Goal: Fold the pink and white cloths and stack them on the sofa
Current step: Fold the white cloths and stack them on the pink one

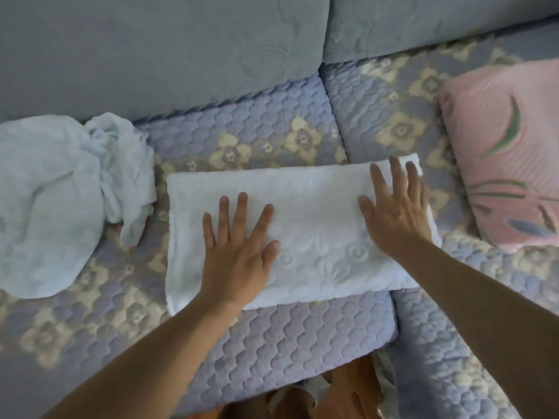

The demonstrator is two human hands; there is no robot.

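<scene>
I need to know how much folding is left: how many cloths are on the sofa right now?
3. A folded white cloth lies in the middle under both flat hands, a crumpled pale cloth lies at the left, and a pink cloth lies at the right edge. More may lie out of view.

left grip [239,237] flat, right grip [396,204] flat, fingers spread

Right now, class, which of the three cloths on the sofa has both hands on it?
The white cloth folded flat in the middle; the crumpled pale cloth and pink cloth lie untouched.
</scene>
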